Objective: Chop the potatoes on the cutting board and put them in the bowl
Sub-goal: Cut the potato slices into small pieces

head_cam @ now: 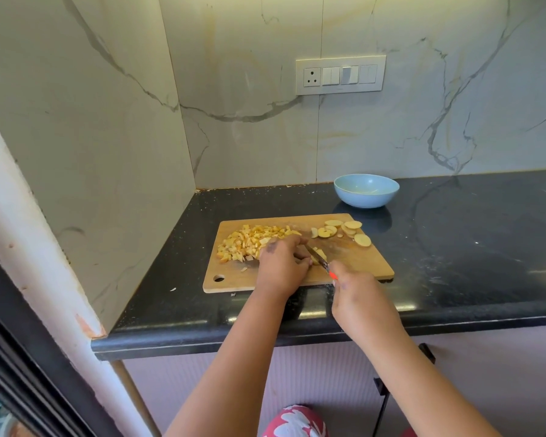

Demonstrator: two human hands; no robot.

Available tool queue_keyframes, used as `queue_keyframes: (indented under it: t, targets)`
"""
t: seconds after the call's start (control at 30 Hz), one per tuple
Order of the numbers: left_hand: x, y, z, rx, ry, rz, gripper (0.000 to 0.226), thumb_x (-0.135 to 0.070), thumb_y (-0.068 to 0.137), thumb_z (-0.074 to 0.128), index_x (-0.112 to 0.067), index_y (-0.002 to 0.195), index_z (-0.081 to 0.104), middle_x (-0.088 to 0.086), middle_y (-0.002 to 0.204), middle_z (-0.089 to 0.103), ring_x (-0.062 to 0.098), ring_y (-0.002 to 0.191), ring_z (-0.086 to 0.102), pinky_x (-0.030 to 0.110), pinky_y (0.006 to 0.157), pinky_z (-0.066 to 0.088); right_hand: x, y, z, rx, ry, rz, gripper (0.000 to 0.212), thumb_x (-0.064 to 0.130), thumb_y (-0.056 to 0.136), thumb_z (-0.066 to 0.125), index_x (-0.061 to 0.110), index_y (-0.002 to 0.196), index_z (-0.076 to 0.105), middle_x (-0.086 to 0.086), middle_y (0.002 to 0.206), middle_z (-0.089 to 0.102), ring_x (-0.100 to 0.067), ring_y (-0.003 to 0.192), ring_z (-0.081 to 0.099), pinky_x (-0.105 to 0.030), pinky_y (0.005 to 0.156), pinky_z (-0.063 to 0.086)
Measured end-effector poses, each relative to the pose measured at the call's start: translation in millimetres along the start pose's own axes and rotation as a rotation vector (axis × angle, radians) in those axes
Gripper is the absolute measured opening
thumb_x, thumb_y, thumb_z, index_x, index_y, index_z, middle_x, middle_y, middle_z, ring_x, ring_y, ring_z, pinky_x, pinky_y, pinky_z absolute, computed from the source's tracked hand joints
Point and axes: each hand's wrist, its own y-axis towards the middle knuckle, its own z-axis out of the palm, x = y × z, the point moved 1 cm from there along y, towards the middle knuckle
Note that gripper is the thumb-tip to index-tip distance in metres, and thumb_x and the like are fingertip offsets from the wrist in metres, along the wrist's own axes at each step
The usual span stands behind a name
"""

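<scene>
A wooden cutting board lies on the black counter. A heap of diced potato covers its left part, and round potato slices lie at its far right corner. My left hand curls over a few potato pieces at the board's middle and holds them down. My right hand grips a knife with a red handle, whose blade angles into those pieces beside my left fingers. A light blue bowl stands behind the board near the wall; it looks empty.
The black counter runs off to the right, dusted with pale smears. Marble walls close in at the left and the back, with a switch panel above. A small potato scrap lies left of the board. The counter's front edge is under my forearms.
</scene>
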Motion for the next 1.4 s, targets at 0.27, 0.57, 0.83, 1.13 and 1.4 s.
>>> queue_keyframes:
  t: [0.27,0.57,0.83,1.13,1.4]
  targets:
    - [-2,-2,5,-0.04,0.092,0.036,0.023,-0.027,0.082,0.071,-0.022,0.104,0.066,-0.01,0.081,0.069,0.02,0.098,0.057,0.037,0.094,0.04,6,18,-5,0.091,0.089,0.063,0.013,0.014,0.096,0.047,0.022,0.106,0.05,0.004,0.072,0.048,-0.017,0.065,0.052,-0.028,0.051,0.04]
    - [-5,-4,5,-0.065,0.131,0.075,0.015,-0.022,0.089,0.066,-0.02,0.103,0.068,-0.009,0.089,0.069,0.021,0.102,0.047,0.035,0.089,0.035,-79,8,-56,0.457,0.773,0.377,0.013,0.016,0.094,0.062,0.02,0.104,0.068,-0.003,0.06,0.05,-0.008,0.042,0.027,-0.019,0.038,0.019]
    - [-5,-3,9,-0.112,0.136,0.178,0.034,-0.012,0.086,0.038,-0.013,0.096,0.07,-0.003,0.095,0.07,0.025,0.091,0.045,0.041,0.081,0.041,-70,56,-45,0.154,1.027,0.27,0.016,0.012,0.095,0.059,0.014,0.11,0.064,-0.004,0.064,0.051,-0.007,0.044,0.032,-0.018,0.039,0.026]
    - [-13,-9,22,0.197,0.386,0.463,0.057,-0.054,0.098,0.022,-0.029,0.134,0.058,-0.01,0.146,0.05,0.016,0.143,0.029,0.041,0.11,0.024,-63,72,10,-0.338,0.652,0.231,0.013,0.022,0.096,0.056,0.028,0.105,0.063,0.003,0.089,0.069,-0.017,0.081,0.064,-0.029,0.072,0.047]
    - [-23,12,13,0.315,0.939,0.255,0.057,-0.046,0.103,0.011,-0.026,0.154,0.027,0.003,0.165,0.0,0.03,0.149,-0.018,0.062,0.11,-0.022,-68,71,9,-0.285,0.681,0.249,0.014,0.025,0.097,0.054,0.034,0.105,0.061,0.003,0.088,0.068,-0.015,0.08,0.064,-0.022,0.061,0.044]
